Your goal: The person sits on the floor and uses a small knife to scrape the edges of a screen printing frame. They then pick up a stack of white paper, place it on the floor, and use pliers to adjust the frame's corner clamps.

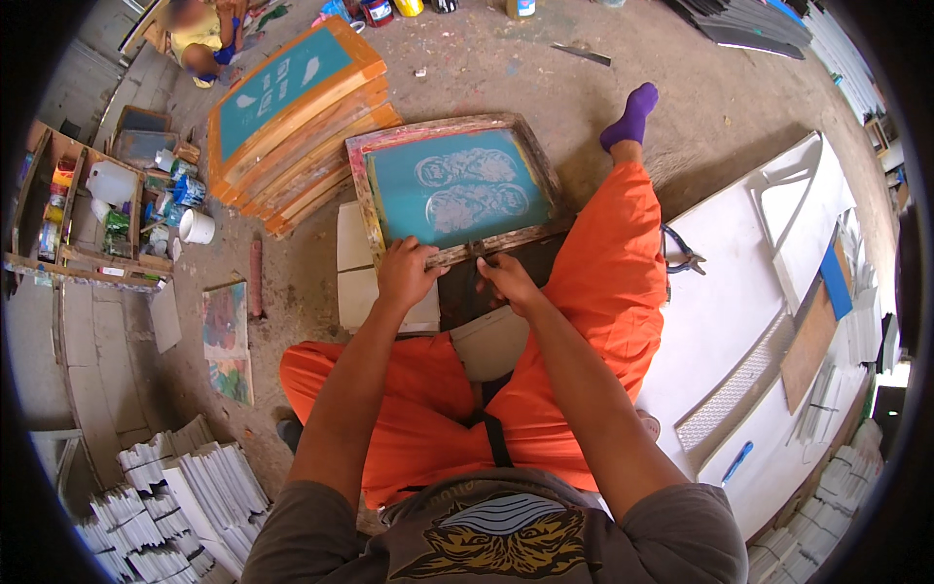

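Note:
In front of me a silk-screen frame with worn wooden edges holds a teal mesh that bears two pale oval designs. My left hand grips its near edge at the left, fingers curled over the wood. Close to the middle of that edge, my right hand is closed, thumb forward, around something small and dark that I cannot make out. A small dark metal fitting sits on the frame just beyond the right fingers. Pale boards lie beneath the frame on the left.
A stack of wooden screen frames stands at the upper left. Pliers lie right of my leg, by a white sheet with a blue cutter. A wooden rack of bottles is at left. Another person sits far left.

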A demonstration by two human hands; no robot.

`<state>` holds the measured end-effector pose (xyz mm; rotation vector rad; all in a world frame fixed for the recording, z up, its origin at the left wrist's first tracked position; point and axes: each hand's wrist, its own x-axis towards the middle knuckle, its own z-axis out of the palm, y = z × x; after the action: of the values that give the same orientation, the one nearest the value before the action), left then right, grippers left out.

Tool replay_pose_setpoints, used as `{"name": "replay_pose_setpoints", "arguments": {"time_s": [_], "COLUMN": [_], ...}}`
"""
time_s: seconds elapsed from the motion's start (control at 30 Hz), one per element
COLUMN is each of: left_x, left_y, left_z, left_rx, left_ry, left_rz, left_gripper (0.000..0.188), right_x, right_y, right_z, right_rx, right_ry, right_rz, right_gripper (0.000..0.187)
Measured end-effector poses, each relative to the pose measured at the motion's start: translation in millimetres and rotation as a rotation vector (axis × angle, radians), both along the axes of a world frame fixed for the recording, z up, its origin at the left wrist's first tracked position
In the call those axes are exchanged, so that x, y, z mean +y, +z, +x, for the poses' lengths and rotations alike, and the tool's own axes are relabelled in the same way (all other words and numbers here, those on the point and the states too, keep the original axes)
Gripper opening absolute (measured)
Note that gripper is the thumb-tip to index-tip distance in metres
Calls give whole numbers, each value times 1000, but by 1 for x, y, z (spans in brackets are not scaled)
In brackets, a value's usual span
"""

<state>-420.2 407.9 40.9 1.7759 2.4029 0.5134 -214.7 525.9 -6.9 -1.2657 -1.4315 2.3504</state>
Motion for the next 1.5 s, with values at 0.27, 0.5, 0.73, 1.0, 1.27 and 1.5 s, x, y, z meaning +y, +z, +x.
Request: {"name": "replay_pose_setpoints", "arguments": {"time_s": [0.27, 0.5, 0.73, 1.0, 1.27, 1.5], "left_x": [-1, 1, -1, 1, 1, 2], "left_y": [-6, -1, -2, 0, -2, 0], "left_z": [-2, 0, -2, 0, 1, 1], "left_rx": [9, 3, 2, 9, 9, -12], "left_ry": [-13, -15, 4, -4, -8, -3], "left_rz": [11, 6, 3, 8, 24, -12], "left_gripper": [41, 39, 42, 39, 39, 42], "right_x": [-27, -28, -41, -27, -42, -14], "right_y": [6, -8, 17, 11, 14, -12], "right_z": [-19, -29, -38, -33, -36, -21], "right_rx": [-51, -324, -373, -403, -660, -553], "right_ry": [-265, -195, -94, -28, 116, 185], "right_rz": [-65, 622, 642, 547, 882, 857], "right_gripper": [43, 50, 73, 63, 48, 39]}}
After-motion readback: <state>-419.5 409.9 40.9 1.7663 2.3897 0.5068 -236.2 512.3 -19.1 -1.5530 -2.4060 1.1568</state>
